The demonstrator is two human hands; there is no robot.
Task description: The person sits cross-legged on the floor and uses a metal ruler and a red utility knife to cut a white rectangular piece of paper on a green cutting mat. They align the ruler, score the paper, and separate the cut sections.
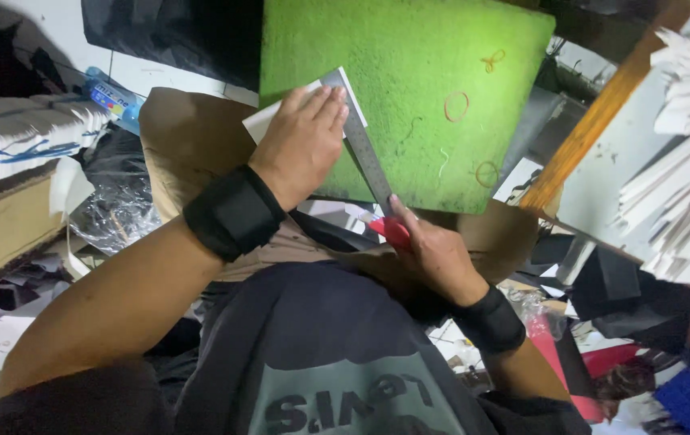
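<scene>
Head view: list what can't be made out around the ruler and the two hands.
- Red tool: mostly hidden in the right hand; kind and blade not visible.
- White sheet: largely covered by the left hand and the metal ruler.
- Ruler markings: too small and blurred.
- Green mat: top cut off by the frame edge.

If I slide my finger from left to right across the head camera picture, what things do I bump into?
Blue plastic bottle → left hand pressing white paper → long steel ruler → right hand → orange rubber band on green mat → white paper stacks.
</scene>
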